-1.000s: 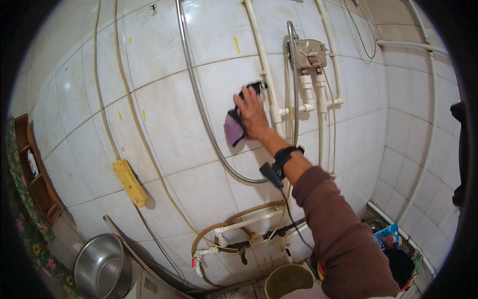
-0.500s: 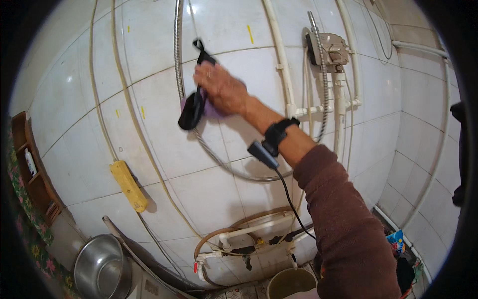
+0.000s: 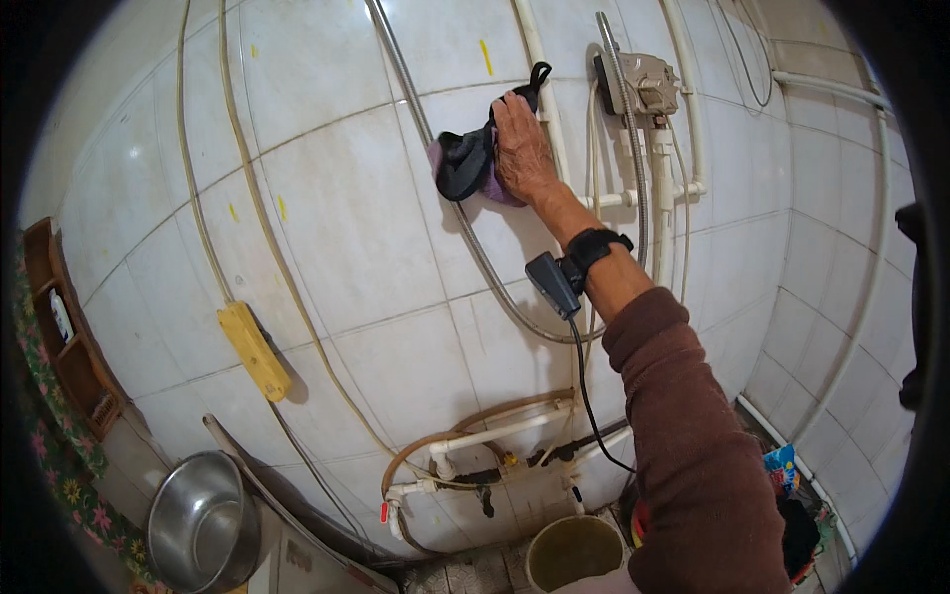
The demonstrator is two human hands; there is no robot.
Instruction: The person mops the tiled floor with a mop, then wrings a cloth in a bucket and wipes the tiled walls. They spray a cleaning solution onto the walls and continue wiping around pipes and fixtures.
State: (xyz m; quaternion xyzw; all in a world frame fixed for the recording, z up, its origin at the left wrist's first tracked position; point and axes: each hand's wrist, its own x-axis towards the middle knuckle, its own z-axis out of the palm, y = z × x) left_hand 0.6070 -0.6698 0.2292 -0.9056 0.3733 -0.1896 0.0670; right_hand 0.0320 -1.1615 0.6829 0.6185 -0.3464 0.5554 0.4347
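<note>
I am viewing the right hand holding the cloth against the upper tiled wall. The fingers are lying close together over bunched fabric; the thumb is not showing. The left hand is not appearing in view.

Caution: the cloth is overlapping the metal hose, so a sideways pull is risking a snag. Its black loop is crossing in front of the white pipe and could be catching there. Uneven pressure on smooth tile is risking a slip. The cord is hanging below the wrist strap and could be fouling the lower pipes.

Materials: the cloth is showing soft purple fabric with dark bands; the hose is curving, finely ribbed; the glossy tiles are meeting at dark joints.
</note>
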